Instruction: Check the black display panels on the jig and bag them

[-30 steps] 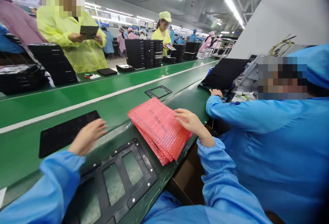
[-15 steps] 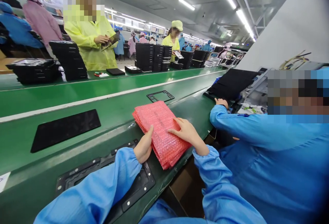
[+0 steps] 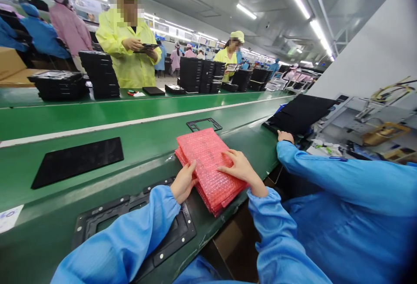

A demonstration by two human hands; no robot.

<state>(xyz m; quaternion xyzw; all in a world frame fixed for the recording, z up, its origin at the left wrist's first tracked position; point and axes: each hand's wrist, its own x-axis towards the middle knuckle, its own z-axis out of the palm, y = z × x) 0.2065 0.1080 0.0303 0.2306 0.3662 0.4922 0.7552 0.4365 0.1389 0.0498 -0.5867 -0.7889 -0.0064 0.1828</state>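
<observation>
- Green conveyor belt (image 3: 97, 119) runs from under both hands out to the far left and ahead, its long flat top letting work lie open within reach.
- Co-worker in a yellow gown (image 3: 128, 54), beyond the belt and ahead of the left hand, holds a dark flat panel in both hands, apparently to inspect it.
- Stacks of black trays (image 3: 99, 73) line the far belt edge, probably kept there to leave the near lane free.
- Co-worker in blue (image 3: 345, 188), right of the right hand, has one hand (image 3: 285, 136) at a pile of black sheets (image 3: 299, 113).
- Black windowed jig (image 3: 187, 227) lies directly under the left forearm, close to the person's body.
- Black flat panel (image 3: 77, 162) lies on the belt, left of the left hand.
- Pink bubble-wrap bags (image 3: 211, 171) sit in a stack between the hands, flat on the belt, partly over the jig's edge.
- Right hand (image 3: 239, 169) rests open on top, fingers spread, seemingly to pin the stack down.
- Left hand (image 3: 184, 183) braces the stack's near edge, seemingly to square it; any grip under the stack is hidden.
- Small black frame (image 3: 204, 124) lies just beyond the stack.
</observation>
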